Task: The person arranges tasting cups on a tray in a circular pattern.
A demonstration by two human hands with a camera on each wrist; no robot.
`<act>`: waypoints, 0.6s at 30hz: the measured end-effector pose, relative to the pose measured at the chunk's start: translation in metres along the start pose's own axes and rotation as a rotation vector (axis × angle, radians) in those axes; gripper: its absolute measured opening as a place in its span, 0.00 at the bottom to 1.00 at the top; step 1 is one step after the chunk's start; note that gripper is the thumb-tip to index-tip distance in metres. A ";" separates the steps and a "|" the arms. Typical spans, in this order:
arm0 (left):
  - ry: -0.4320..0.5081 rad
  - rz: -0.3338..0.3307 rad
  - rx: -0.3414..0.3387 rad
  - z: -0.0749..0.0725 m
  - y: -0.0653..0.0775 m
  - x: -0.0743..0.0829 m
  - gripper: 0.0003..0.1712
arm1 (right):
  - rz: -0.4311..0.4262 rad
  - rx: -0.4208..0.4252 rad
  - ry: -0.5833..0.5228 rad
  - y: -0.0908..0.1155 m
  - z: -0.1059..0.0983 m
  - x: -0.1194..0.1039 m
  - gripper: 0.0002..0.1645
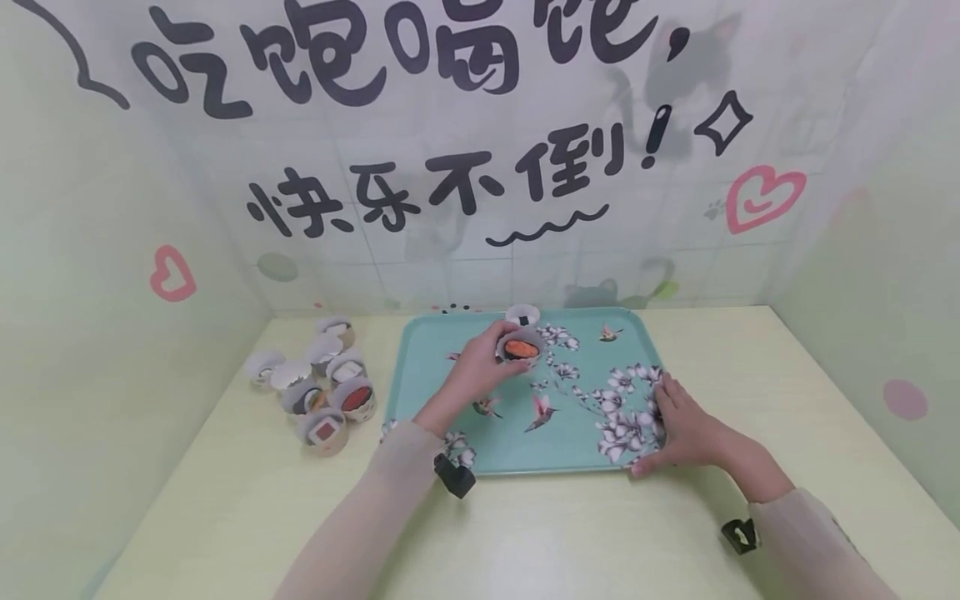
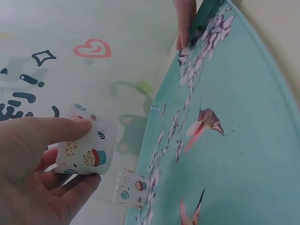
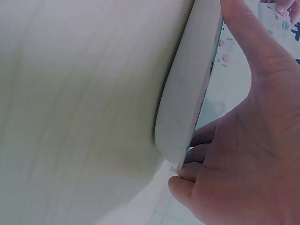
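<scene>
Pale sleeves lie nearest, coming in from the bottom edge; black clip by the left wrist, another by the right. Left forearm crosses the near left corner of the tray, hiding part of the blossoms printed there.

Left to right: pink heart on the left wall. On the table, left of the tray and apart from it, a tight huddle of about eight cups, some with red, white or orange pieces inside. They overlap; contents of the rear ones hard to read.

Tray blue-green, printed with birds and blossoms. Over its far middle, left hand has thumb and fingers closed round the held cup; orange piece inside, cupcakes printed on the side. Left wrist view shows it lifted clear of the tray. Just behind, the far cup stands at the far rim, lower part screened by the held one.

Right hand spread wide at the near right corner: thumb at the near edge, fingers along the right rim, touching the tray only.

Black lettering across the back wall; purple dot on the right wall.
</scene>
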State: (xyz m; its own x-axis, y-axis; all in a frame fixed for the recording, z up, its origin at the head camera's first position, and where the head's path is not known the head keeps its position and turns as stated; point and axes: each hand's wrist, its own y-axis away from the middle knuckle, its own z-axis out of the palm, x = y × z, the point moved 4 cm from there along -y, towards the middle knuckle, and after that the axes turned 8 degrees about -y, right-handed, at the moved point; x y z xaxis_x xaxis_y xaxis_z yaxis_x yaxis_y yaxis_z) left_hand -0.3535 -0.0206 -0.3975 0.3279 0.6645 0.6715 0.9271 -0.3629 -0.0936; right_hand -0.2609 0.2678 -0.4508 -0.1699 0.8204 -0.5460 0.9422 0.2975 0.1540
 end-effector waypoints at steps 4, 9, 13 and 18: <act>-0.005 -0.001 0.015 0.001 -0.003 0.000 0.32 | -0.007 0.005 0.003 -0.001 0.001 -0.001 0.86; 0.001 0.001 0.001 0.005 -0.006 0.002 0.32 | -0.001 0.002 0.006 -0.001 0.001 -0.001 0.86; 0.011 -0.006 -0.005 0.009 -0.009 0.003 0.33 | -0.004 0.000 0.007 0.000 0.001 0.000 0.86; 0.016 -0.024 -0.004 0.012 -0.014 0.004 0.33 | -0.004 -0.010 -0.009 0.000 0.001 -0.001 0.86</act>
State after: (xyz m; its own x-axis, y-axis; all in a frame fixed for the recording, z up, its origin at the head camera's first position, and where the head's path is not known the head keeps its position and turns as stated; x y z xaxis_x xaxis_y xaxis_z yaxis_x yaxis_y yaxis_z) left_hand -0.3626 -0.0047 -0.4025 0.3025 0.6625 0.6852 0.9339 -0.3498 -0.0742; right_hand -0.2608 0.2665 -0.4507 -0.1709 0.8151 -0.5536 0.9386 0.3055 0.1600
